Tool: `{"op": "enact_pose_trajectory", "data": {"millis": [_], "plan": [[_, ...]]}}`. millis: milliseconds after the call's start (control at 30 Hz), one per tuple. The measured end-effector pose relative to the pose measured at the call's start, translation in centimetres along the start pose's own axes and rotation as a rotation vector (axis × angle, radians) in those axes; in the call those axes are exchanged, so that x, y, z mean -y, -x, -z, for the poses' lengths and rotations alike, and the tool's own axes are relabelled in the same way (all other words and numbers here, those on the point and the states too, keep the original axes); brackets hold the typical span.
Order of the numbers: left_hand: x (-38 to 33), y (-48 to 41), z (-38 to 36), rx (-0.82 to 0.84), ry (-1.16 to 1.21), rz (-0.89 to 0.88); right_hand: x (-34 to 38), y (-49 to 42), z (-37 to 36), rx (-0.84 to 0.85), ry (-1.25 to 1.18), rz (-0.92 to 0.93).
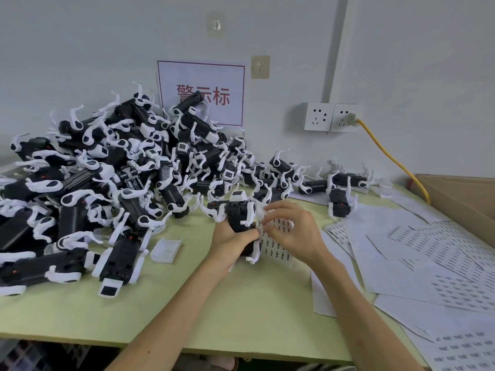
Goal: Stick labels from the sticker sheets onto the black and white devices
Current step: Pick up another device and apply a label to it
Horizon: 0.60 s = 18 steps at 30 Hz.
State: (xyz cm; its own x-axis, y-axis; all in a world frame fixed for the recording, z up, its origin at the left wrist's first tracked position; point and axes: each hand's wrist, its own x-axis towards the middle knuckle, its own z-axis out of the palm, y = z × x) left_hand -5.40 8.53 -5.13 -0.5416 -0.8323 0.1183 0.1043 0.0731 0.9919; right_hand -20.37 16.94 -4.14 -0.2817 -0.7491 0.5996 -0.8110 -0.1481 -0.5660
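My left hand grips a black and white device upright over the green table, near its middle. Just to its right, my right hand has its fingertips pinched at the edge of a sticker sheet that lies under both hands. Whether a label is between those fingertips is too small to tell. A large heap of the same black and white devices covers the table's left and back.
Several more sticker sheets are spread over the right side of the table. A cardboard box stands at the far right. A yellow cable runs from the wall socket. A small clear plastic piece lies left of my hands.
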Motion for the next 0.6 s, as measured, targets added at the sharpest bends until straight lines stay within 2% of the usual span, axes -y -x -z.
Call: {"op": "enact_pose_trajectory", "data": {"millis": [200,600], "plan": [[0.36,-0.28,0.09,-0.084,-0.057,-0.047,-0.29,0.09,-0.42,-0.026,-0.015,0.048],[-0.05,0.41,0.05,0.006,-0.035,-0.15,0.04,0.39,-0.9,-0.115,-0.016,0.063]]}}
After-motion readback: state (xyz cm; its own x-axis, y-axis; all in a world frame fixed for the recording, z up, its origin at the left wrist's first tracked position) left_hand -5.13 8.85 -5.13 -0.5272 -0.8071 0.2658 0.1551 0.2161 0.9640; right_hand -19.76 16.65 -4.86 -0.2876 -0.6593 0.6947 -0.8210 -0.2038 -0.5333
